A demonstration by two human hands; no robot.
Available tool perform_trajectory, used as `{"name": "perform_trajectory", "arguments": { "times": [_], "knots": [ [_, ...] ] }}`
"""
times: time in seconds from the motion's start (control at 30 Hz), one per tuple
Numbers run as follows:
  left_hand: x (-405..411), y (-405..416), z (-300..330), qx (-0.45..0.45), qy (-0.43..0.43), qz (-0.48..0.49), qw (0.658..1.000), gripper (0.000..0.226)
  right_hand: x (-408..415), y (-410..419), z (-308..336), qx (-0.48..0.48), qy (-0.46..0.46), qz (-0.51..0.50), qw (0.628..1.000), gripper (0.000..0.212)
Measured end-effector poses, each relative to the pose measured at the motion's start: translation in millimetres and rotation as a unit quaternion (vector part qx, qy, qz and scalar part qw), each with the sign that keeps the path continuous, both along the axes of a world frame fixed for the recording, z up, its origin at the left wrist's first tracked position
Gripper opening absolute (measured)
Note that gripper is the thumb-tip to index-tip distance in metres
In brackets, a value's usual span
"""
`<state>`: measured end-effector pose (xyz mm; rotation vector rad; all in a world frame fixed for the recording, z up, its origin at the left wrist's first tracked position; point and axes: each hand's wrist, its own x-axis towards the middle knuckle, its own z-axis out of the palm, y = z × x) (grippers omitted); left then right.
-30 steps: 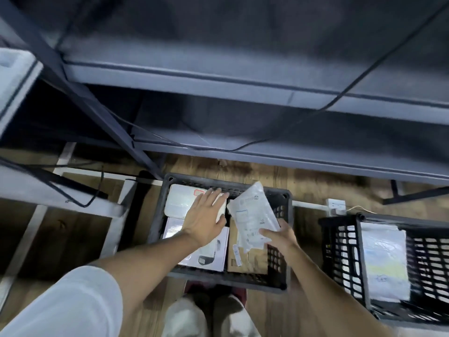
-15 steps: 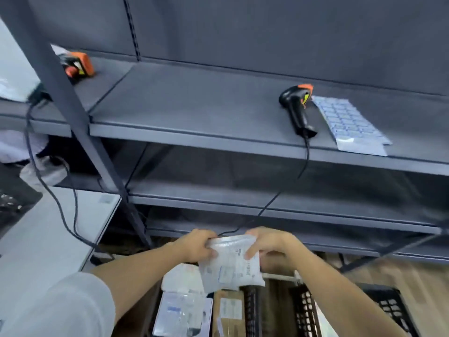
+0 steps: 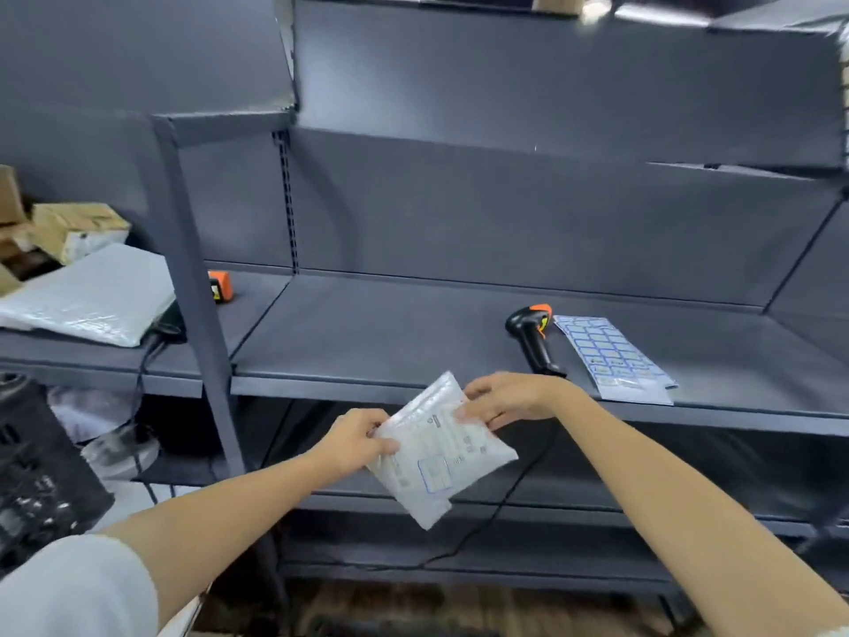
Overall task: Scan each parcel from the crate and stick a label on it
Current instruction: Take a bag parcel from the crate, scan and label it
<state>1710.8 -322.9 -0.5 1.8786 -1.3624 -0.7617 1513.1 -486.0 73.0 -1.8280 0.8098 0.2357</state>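
Both forearms were bare from the elbow down to the wrist, with no watch, band or glove showing on either. The left hand (image 3: pixel 356 441) and the right hand (image 3: pixel 507 400) were bare too, and no ring could be made out on the fingers that showed. At the lower left corner a loose, pale grey-white short fabric sleeve (image 3: pixel 78 586) covered the left upper arm, its hem ending just above the elbow. A thin sliver of similar pale cloth showed at the lower right corner, too little of it to tell its cut.
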Motion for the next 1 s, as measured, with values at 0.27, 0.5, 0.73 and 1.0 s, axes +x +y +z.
{"name": "perform_trajectory", "arguments": {
  "times": [0.27,0.5,0.73,1.0],
  "knots": [
    [26.8,-35.4,41.0,-0.125,0.188,0.213,0.951,0.027,15.1,-35.0,39.9,-0.091,-0.219,-0.283,0.929,0.04],
    [24.3,-93.8,44.9,-0.116,0.148,0.283,0.941,0.028,17.8,-70.7,24.3,-0.222,-0.2,-0.336,0.893,0.014],
    [18.9,-122.9,25.5,-0.03,-0.025,0.264,0.964,0.032,11.1,-113.4,-15.4,-0.359,-0.049,-0.37,0.855,0.038],
    [26.2,-129.9,13.7,-0.047,-0.136,0.202,0.969,0.029,18.4,-119.8,-44.6,-0.36,0.093,-0.374,0.85,0.066]
  ]
}}
